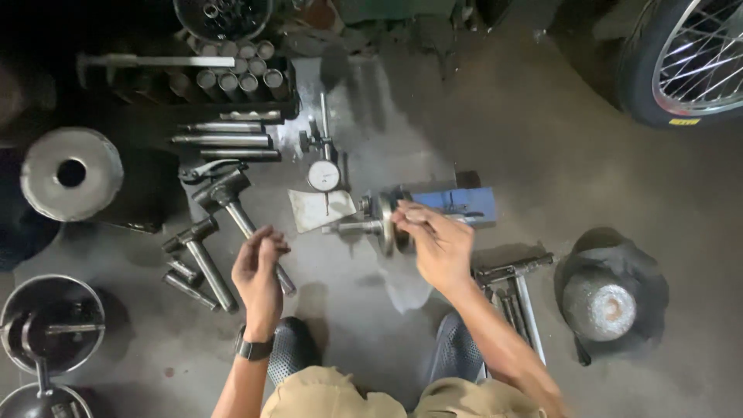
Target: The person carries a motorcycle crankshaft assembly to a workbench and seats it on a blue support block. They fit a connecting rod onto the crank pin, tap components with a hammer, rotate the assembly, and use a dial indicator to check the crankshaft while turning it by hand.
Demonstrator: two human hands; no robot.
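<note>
Right hand (437,246) fingers closed on rim of steel flywheel-and-shaft assembly (379,225) resting on blue stand (464,205) mid-floor, dial gauge (323,175) just behind; left hand (259,272) raised, fingers loosely curled, empty, above T-handled tools (209,259).

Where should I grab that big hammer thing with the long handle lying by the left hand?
Probably by the long handle, coming down from above. The T-shaped tool lies flat on the floor, and its slim round shaft suits a closed fist, unlike the chunky head. The left hand hovers over the lower end; the right hand is on the flywheel.
</note>
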